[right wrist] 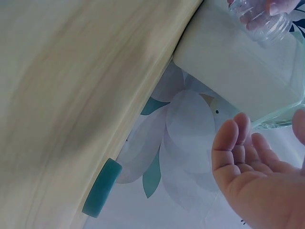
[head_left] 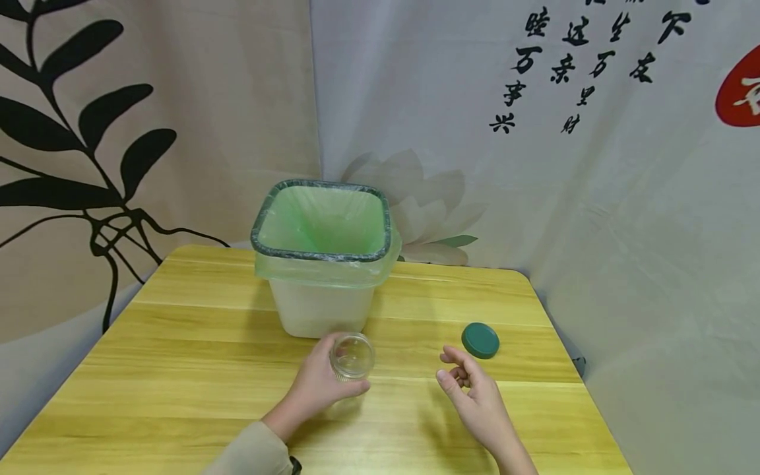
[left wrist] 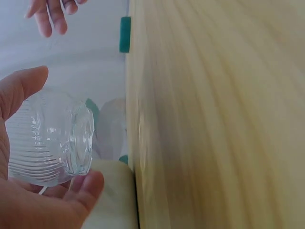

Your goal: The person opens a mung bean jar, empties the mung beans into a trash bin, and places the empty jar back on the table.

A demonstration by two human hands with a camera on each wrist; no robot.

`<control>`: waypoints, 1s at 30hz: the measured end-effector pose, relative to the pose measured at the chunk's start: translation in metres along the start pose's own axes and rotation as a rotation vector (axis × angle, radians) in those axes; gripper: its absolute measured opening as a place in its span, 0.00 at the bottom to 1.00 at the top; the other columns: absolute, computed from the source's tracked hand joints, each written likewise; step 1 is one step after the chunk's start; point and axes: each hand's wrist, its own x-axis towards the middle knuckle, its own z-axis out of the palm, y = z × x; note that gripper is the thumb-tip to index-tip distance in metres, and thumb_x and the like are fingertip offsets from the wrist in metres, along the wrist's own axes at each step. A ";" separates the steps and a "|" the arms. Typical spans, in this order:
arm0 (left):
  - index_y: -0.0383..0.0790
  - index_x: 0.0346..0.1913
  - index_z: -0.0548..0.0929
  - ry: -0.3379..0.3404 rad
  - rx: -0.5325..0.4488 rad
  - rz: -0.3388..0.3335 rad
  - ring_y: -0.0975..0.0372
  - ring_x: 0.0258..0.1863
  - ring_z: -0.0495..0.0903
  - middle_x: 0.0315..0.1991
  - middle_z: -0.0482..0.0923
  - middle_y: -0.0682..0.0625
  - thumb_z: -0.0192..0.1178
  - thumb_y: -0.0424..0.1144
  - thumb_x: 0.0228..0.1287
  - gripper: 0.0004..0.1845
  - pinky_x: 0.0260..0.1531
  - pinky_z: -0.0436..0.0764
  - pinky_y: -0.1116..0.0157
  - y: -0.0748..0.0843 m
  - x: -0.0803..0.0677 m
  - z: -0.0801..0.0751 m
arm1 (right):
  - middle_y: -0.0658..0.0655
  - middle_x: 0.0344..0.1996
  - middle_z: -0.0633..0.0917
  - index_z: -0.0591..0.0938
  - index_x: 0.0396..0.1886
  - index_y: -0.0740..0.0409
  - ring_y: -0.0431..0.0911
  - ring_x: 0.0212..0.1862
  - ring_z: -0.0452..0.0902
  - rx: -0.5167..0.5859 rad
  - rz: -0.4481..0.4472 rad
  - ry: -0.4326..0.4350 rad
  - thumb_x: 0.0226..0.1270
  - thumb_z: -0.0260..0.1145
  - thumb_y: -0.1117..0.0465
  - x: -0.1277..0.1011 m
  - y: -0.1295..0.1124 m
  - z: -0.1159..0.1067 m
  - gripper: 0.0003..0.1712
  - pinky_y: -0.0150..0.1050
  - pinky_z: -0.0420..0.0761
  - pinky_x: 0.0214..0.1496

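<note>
One table (head_left: 196,369) carries everything before you, and the bin (head_left: 323,260) with its green liner stands at the far middle of it. Your left hand (head_left: 317,386) grips the clear jar (head_left: 351,356) just in front of the bin, lifted off the wood: thumb on one ribbed side, fingers curled round the other, open mouth tipped away from your palm. Your right hand (head_left: 475,396) hovers empty, fingers loosely curled, near the green lid (head_left: 480,340) lying flat on the table.
</note>
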 end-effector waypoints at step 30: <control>0.41 0.72 0.74 -0.202 0.000 0.076 0.53 0.57 0.81 0.64 0.82 0.46 0.86 0.48 0.46 0.49 0.47 0.87 0.58 0.031 0.033 0.036 | 0.50 0.59 0.88 0.79 0.72 0.52 0.35 0.46 0.81 -0.024 -0.003 0.001 0.79 0.68 0.51 -0.004 -0.001 -0.001 0.26 0.33 0.82 0.46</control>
